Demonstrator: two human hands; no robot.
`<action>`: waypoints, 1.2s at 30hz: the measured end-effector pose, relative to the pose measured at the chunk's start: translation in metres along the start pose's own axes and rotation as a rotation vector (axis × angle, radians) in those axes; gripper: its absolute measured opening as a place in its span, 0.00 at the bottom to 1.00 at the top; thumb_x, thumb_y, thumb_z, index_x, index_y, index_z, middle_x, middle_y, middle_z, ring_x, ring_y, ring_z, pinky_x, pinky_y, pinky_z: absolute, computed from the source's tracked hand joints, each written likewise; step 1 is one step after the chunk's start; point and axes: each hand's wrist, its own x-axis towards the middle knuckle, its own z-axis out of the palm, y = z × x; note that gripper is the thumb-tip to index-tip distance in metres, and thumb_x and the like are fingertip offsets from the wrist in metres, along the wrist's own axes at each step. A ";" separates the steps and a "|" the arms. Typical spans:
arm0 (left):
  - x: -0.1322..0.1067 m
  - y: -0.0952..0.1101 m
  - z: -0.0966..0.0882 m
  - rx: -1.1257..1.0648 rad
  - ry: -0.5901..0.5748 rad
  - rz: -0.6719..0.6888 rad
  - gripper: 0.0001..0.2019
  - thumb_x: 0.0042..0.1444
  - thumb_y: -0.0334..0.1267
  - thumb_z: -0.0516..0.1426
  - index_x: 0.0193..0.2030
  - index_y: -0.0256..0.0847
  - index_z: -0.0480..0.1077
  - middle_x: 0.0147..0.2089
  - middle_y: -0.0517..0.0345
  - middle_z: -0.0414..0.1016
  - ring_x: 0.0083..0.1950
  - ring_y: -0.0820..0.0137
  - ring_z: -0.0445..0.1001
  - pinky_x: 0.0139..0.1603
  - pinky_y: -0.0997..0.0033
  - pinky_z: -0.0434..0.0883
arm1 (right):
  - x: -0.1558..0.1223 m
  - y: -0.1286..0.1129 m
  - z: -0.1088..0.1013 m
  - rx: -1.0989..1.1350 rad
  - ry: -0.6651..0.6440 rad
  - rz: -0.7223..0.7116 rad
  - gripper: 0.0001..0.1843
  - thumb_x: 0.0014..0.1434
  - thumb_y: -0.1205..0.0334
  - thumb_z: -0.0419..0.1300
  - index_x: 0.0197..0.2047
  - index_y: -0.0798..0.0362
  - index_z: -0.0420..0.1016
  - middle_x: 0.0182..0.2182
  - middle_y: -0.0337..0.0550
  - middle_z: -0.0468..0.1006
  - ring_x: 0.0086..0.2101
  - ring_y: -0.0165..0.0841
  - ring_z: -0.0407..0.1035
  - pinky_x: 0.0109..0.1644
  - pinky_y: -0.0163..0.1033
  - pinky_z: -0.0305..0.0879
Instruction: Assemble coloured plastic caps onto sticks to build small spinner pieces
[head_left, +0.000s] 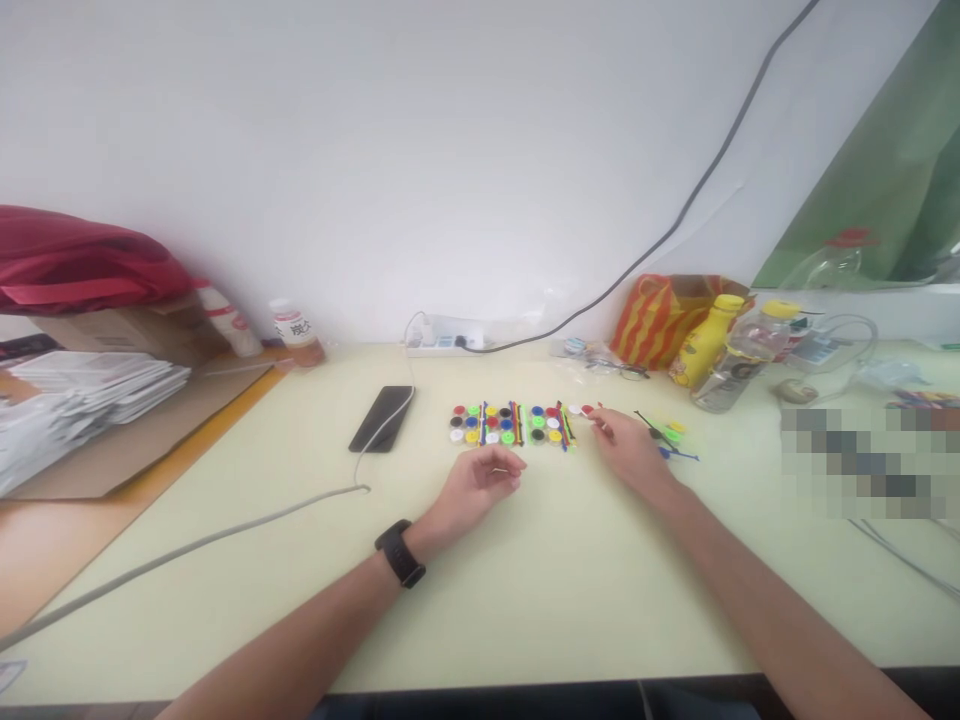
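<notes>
Rows of small coloured round pieces [510, 424], split by thin coloured sticks, lie on the pale yellow table [525, 580]. My right hand [624, 448] reaches to the right end of the rows, its fingertips pinched at a red piece [587, 410] beside a white one. Loose green and yellow pieces and dark and blue sticks [670, 436] lie just right of that hand. My left hand [480, 482], with a black watch on the wrist, rests on the table just below the rows. Its fingers are loosely curled and I cannot see anything in them.
A black phone [382, 418] with a grey cable lies left of the pieces. A power strip [450, 340] sits by the wall. Bottles and an orange bag [660, 318] stand at the back right. Stacked papers, a box and a red bag fill the left.
</notes>
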 end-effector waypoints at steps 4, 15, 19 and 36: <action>0.000 -0.002 -0.001 0.001 0.000 0.014 0.07 0.55 0.35 0.67 0.39 0.38 0.76 0.42 0.51 0.76 0.46 0.65 0.75 0.48 0.66 0.73 | 0.000 -0.003 -0.003 0.018 0.006 0.003 0.18 0.63 0.64 0.52 0.51 0.52 0.78 0.47 0.50 0.83 0.40 0.41 0.76 0.47 0.45 0.70; -0.002 0.003 0.001 0.023 0.036 -0.006 0.06 0.54 0.33 0.66 0.39 0.38 0.76 0.42 0.52 0.76 0.43 0.68 0.74 0.48 0.65 0.73 | -0.002 -0.004 -0.033 -0.122 -0.109 0.147 0.10 0.54 0.63 0.57 0.37 0.50 0.79 0.30 0.42 0.80 0.31 0.37 0.72 0.36 0.38 0.62; -0.002 0.003 0.001 0.036 0.041 -0.006 0.06 0.54 0.32 0.65 0.39 0.38 0.77 0.41 0.52 0.76 0.42 0.69 0.73 0.47 0.66 0.72 | -0.005 -0.006 -0.047 -0.056 -0.198 0.111 0.07 0.54 0.62 0.57 0.27 0.50 0.74 0.24 0.39 0.77 0.29 0.35 0.70 0.35 0.38 0.61; -0.011 0.006 0.006 0.645 -0.073 0.175 0.07 0.61 0.45 0.64 0.40 0.46 0.80 0.48 0.51 0.79 0.54 0.57 0.74 0.58 0.57 0.69 | -0.023 -0.073 -0.030 0.617 -0.540 -0.013 0.12 0.67 0.56 0.57 0.43 0.52 0.79 0.39 0.44 0.80 0.39 0.37 0.73 0.43 0.41 0.70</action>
